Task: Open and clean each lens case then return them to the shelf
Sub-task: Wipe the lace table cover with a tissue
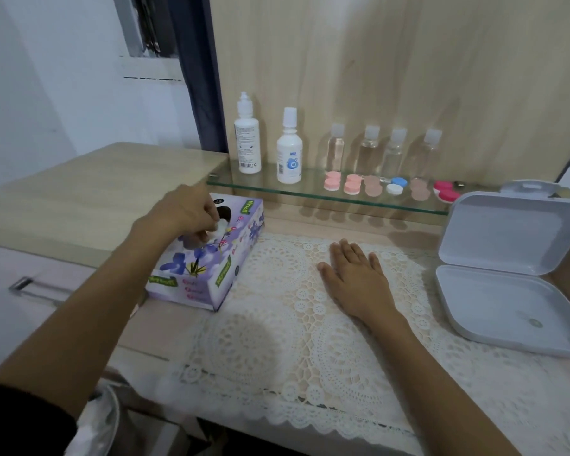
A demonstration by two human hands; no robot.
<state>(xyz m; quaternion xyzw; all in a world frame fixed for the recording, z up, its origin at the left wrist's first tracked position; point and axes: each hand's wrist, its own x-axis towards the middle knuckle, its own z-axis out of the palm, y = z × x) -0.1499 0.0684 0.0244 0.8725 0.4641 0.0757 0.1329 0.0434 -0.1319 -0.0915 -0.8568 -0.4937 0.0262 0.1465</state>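
Left hand (185, 212) pinches a tissue (222, 225) at the tissue box (208, 284) slot, its fingertips partly hidden. Right hand (356, 278) lies flat to the grip's right, fingers straight. 6 lens cases (396, 185) sit beyond the grip on the glass shelf (264, 188) — blurred.

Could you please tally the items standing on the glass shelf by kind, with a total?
White bottles: 2
Clear bottles: 4
Lens cases: 6
Total: 12
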